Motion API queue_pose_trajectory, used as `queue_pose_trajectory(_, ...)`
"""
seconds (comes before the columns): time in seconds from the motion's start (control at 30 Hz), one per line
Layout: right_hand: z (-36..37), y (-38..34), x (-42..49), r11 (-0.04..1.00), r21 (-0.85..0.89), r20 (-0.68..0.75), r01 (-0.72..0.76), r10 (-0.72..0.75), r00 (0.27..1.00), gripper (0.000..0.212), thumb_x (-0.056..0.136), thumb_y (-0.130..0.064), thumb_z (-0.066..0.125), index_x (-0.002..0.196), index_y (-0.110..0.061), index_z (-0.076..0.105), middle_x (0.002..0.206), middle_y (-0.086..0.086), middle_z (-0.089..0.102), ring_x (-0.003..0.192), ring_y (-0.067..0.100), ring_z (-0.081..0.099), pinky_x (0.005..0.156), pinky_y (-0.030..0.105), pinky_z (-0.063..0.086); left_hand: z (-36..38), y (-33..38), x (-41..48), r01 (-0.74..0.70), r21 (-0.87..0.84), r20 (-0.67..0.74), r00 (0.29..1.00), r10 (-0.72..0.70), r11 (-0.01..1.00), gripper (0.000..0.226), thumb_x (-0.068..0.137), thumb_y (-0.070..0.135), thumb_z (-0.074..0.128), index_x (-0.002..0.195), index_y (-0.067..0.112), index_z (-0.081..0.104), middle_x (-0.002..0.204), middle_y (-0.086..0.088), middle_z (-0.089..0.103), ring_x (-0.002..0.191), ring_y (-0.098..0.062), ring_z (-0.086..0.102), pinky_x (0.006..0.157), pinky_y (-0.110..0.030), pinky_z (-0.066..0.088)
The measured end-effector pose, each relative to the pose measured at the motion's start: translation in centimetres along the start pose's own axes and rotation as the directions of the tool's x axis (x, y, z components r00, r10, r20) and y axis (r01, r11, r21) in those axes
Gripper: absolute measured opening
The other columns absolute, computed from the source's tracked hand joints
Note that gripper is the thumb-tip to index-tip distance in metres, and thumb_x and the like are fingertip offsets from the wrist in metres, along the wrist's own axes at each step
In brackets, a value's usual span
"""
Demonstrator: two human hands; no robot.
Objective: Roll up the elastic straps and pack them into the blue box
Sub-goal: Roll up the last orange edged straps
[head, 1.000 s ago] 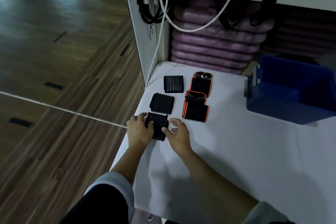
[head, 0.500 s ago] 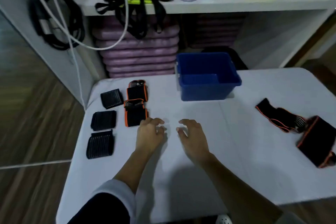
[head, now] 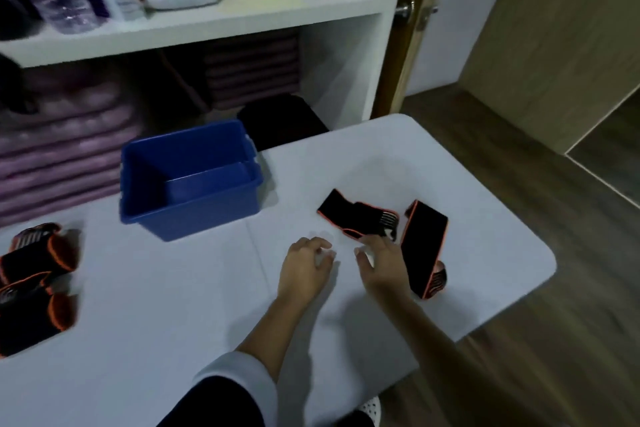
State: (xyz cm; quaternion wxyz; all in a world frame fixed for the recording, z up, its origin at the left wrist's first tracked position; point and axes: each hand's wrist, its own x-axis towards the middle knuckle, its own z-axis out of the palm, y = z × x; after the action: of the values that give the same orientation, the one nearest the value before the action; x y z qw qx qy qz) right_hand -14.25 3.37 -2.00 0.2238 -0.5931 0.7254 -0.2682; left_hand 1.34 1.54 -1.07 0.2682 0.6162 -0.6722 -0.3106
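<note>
— Where are the hands hovering?
— Right of centre. The left hand (head: 304,269) is hanging loosely curled, holding nothing. The right hand (head: 382,269) is resting its relaxed fingers (head: 376,243) at the unrolled strap (head: 358,218); whether they are touching, I can't tell.
— The blue box (head: 187,184)?
— Standing centre-left on the worktop (head: 173,305).

The box (head: 207,215) stands on the desk (head: 173,305), left of centre, toward the far edge. Right of the box, two unrolled straps lie on the desk: the first strap (head: 349,215) nearer the box, the second strap (head: 424,246) just right of it. The left grip (head: 303,270) and right grip (head: 382,267) sit side by side in front of the first strap, the right grip just beside its near end. Rolled straps (head: 34,288) rest at the desk's left edge. Behind the desk stands a shelf (head: 207,24), with stacked mats (head: 62,149) beneath it.
</note>
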Motion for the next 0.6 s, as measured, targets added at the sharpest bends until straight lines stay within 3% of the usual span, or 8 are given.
queue_pose_trajectory(0.17, -3.6, 4.5, 5.7, 0.999, 0.038, -0.022, -0.016, 0.017, 1.0, 0.04, 0.085, -0.029, 0.049, 0.115, -0.005, 0.058, 0.109, 0.013, 0.058, 0.103, 0.029, 0.05, 0.082, 0.023, 0.029, 5.7, 3.9, 4.9, 0.014, -0.022, -0.019, 1.0, -0.014, 1.0, 0.025, 0.084, 0.015, 0.062, 0.108, 0.012, 0.065, 0.11, -0.007, 0.061, 0.099, -0.022, 0.057, 0.086, -0.028, 0.046)
queue_pose_trajectory(0.3, -3.6, 6.1, 10.1, 0.999, -0.021, 0.108, 0.039, -0.037, 0.993, 0.053, 0.083, -0.035, 0.047, 0.125, -0.003, 0.054, 0.124, 0.016, 0.056, 0.114, 0.034, 0.048, 0.096, 0.035, 0.036, 7.7, 4.3, 9.0, 0.002, 0.062, 0.024, 1.0, -0.004, 0.998, 0.034, 0.086, 0.018, 0.061, 0.119, 0.013, 0.059, 0.123, -0.006, 0.058, 0.113, -0.024, 0.051, 0.096, -0.033, 0.044)
queue_pose_trajectory(0.4, -2.7, 6.3, 12.5, 0.995, -0.073, 0.157, 0.066, -0.054, 0.986, 0.051, 0.087, -0.037, 0.047, 0.128, -0.006, 0.054, 0.13, 0.014, 0.055, 0.119, 0.034, 0.048, 0.097, 0.04, 0.037, 8.1, 4.1, 11.4, -0.016, 0.109, 0.06, 0.998, 0.009, 0.994, 0.037, 0.089, 0.015, 0.056, 0.125, 0.015, 0.056, 0.129, -0.002, 0.056, 0.119, -0.022, 0.045, 0.097, -0.023, 0.036)
queue_pose_trajectory(0.6, -0.2, 6.9, 14.7, 0.984, -0.123, 0.189, 0.125, -0.1, 0.977, 0.033, 0.085, -0.036, 0.059, 0.106, -0.013, 0.065, 0.106, 0.009, 0.064, 0.103, 0.032, 0.053, 0.092, 0.04, 0.038, 7.6, 3.1, 14.4, -0.069, 0.174, 0.193, 0.981, 0.035, 0.982, 0.042, 0.092, 0.01, 0.049, 0.133, 0.022, 0.05, 0.139, 0.007, 0.049, 0.126, -0.018, 0.035, 0.098, -0.013, 0.019)
